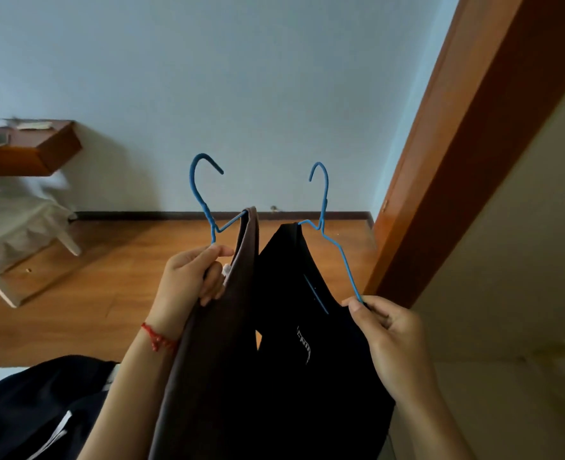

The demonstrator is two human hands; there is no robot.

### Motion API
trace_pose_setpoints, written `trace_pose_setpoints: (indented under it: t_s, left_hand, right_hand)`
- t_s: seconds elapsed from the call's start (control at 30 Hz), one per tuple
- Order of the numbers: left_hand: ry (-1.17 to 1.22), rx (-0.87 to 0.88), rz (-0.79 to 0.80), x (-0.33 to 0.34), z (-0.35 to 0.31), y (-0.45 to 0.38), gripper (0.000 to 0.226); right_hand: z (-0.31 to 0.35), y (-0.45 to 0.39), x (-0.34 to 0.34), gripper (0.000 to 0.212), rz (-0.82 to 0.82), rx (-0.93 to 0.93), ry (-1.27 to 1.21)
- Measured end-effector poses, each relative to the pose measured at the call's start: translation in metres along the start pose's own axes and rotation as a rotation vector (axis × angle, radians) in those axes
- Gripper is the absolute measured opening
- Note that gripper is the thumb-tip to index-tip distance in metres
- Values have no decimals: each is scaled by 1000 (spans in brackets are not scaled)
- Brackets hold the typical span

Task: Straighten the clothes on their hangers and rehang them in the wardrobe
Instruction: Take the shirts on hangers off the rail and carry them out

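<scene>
I hold two blue wire hangers up in front of me. My left hand grips the shoulder of the left hanger, which carries a brown garment. My right hand pinches the sloping arm of the right hanger, which carries a black garment with small white lettering. Both hooks point upward and the two garments hang side by side, touching. The lower parts of both hangers are hidden inside the cloth.
The orange-brown wooden wardrobe frame rises at the right with its pale interior panel beside it. A wooden shelf and a cloth-covered stool stand at the left. Dark clothing lies at the bottom left.
</scene>
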State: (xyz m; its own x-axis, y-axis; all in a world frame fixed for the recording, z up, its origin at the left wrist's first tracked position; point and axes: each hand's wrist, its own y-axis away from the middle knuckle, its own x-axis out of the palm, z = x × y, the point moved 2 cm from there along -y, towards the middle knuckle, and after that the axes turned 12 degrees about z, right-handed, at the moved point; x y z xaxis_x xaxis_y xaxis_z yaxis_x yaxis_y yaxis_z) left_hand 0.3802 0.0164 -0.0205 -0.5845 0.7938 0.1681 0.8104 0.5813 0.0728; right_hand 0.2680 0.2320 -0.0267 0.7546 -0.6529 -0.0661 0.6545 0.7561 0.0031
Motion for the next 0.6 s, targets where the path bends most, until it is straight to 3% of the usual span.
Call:
trace_pose_setpoints:
  t_s: [0.17, 0.37, 0.6]
  left_hand:
    - [3, 44, -31, -24, 0, -88, 31]
    - [-26, 56, -119, -75, -22, -194, 31]
    - [-117, 60, -286, -138, -30, -252, 31]
  right_hand:
    - [7, -90, 9, 19, 21, -28, -14]
    - [24, -224, 28, 21, -1, -74, 154]
    - [36, -363, 61, 19, 58, -155, 173]
